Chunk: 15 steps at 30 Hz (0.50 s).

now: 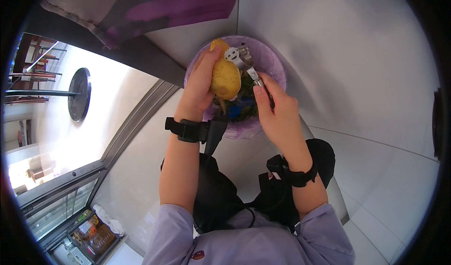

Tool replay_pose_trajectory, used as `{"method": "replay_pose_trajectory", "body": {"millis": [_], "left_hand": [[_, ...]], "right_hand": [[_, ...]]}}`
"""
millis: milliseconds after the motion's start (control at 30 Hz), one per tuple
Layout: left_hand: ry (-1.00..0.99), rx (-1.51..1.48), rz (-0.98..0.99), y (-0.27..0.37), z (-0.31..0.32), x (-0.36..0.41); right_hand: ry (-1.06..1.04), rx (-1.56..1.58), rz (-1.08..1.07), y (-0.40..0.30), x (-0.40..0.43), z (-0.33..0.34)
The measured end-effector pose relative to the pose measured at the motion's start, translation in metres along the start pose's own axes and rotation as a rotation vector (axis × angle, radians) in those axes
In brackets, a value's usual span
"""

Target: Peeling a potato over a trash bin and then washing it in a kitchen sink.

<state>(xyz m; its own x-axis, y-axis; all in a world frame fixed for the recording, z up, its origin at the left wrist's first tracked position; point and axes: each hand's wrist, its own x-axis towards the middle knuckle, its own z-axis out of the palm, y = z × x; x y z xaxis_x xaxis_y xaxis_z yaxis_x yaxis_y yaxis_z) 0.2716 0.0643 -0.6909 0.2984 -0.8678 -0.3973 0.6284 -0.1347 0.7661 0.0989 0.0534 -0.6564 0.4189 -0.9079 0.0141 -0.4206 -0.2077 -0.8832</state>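
My left hand (pixel 201 78) grips a large, yellow-skinned potato (pixel 226 79) from its left side, over a round bin (pixel 276 59) lined with a thin purple plastic bag. In my right hand (pixel 278 106) is the handle of a metal peeler (pixel 251 69), whose head lies close to the potato's upper right side; whether they touch cannot be told. Beneath both hands, green leafy scraps (pixel 248 101), peelings and a blue item (pixel 235 111) lie in the bin. Black devices are strapped to both wrists.
A purple and grey cloth (pixel 176 7) hangs above the bin at the upper left. White tiled walls meet behind it. To the left are a metal door track (pixel 135 111) and a round dark stand base (pixel 79 94). Bottles and a grater (pixel 78 256) stand on a shelf at the lower left.
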Motion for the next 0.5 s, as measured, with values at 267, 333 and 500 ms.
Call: {"method": "replay_pose_trajectory", "body": {"millis": [267, 333, 500], "left_hand": [[0.042, 0.058, 0.059, -0.003, 0.002, -0.004], [0.064, 0.041, 0.059, -0.002, 0.003, -0.004], [0.176, -0.221, 0.109, 0.015, -0.007, -0.001]], "right_hand": [[0.032, -0.276, -0.104, 0.003, -0.007, 0.006], [0.047, -0.284, -0.124, 0.003, -0.010, 0.006], [0.001, -0.372, -0.115, 0.010, -0.032, 0.013]]}}
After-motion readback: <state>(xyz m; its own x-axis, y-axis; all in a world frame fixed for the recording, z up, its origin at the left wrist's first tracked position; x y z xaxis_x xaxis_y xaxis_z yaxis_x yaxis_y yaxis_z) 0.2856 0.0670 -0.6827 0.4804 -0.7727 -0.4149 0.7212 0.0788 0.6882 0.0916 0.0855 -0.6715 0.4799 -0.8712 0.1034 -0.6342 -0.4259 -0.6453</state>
